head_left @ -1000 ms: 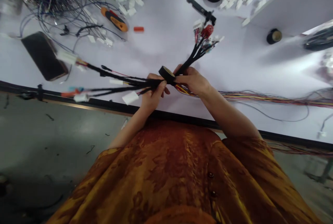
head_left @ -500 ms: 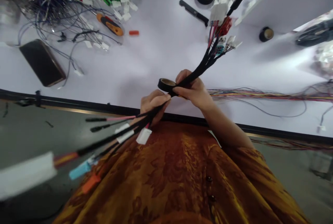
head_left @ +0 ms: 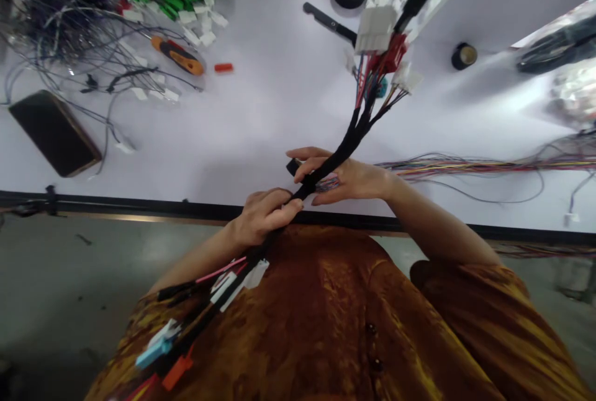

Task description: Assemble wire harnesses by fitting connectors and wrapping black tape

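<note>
Tape roll now partly behind right hand

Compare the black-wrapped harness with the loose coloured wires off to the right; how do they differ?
Covering: the black-wrapped harness has a black trunk, while the loose coloured wires show red, yellow and dark strands. Spread: the harness trunk is compact; the loose coloured wires splay somewhat. Pose: the harness slants, gripped by the left hand; the loose coloured wires run sideways along the table. Both are long and slender.
</note>
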{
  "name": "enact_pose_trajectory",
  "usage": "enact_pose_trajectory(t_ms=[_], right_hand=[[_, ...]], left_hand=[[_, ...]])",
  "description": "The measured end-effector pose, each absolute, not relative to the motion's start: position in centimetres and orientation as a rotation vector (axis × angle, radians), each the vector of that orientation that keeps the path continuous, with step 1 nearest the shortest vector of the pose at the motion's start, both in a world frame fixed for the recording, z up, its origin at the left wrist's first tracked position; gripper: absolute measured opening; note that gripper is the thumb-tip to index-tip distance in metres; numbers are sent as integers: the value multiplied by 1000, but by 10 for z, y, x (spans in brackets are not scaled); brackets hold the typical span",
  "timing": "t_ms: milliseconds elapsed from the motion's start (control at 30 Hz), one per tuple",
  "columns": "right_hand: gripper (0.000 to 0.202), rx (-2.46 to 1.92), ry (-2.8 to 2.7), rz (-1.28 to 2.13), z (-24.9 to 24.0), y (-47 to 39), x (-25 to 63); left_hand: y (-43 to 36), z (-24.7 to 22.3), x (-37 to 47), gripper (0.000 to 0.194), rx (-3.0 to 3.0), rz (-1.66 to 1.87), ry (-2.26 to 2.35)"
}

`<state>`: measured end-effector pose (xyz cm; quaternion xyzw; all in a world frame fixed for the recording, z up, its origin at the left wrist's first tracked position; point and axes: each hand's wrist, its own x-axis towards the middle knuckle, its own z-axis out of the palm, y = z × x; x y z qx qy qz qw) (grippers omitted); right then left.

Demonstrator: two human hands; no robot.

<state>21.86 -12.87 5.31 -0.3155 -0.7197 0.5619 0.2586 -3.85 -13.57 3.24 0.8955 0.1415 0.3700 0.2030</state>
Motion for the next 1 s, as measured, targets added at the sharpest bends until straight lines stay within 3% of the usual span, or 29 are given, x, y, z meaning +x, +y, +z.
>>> enact_pose_trajectory(t_ms=[200,467,600,733,867,1000], right_hand=[[16,-966,-2113,1580,57,-126,217],[26,-1241,-1985,1392,43,-123,209],[36,-1281,-1752,1598,36,-128,214],[33,-1233,-1192,1943,26,-142,215],[28,-1151,-851,2074,23,-146,215],[36,-1274,-1047,1898,38,-141,220]], left_hand=[[-137,34,-39,23,2426,1042,431],[-107,11,-16,22,1482,811,593],[-98,1,-1,37,1152,732,592],[-94,3,6,53,995,648,558],[-93,7,10,49,953,690,595],[-92,4,7,38,973,831,821]])
